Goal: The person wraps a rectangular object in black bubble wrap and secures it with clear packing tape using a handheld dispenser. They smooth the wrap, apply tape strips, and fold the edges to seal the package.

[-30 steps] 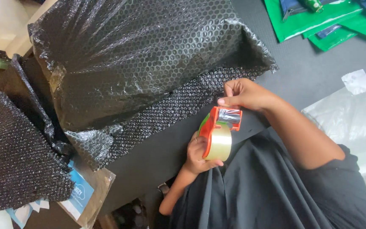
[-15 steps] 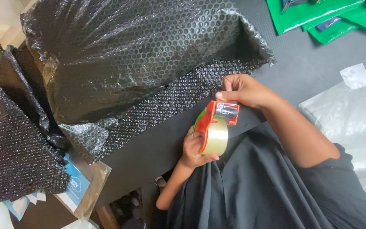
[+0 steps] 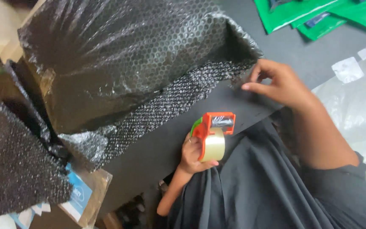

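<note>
Left hand (image 3: 193, 154) clamped around the orange tape dispenser (image 3: 212, 135), clear roll facing out, held just off the near edge of the dark desk (image 3: 157, 148), above the black-clothed lap. Right hand (image 3: 278, 82) out over the desk's far side, fingers loosely spread, nothing gripped, fingertips at the ragged corner of the black bubble wrap (image 3: 123, 55). Wrap bundled over a big parcel, filling the desk's upper left. More bubble wrap (image 3: 13, 165) bunched at the left edge, over a cardboard box (image 3: 85, 197). Green mailer bags (image 3: 318, 17) in the top right corner.
</note>
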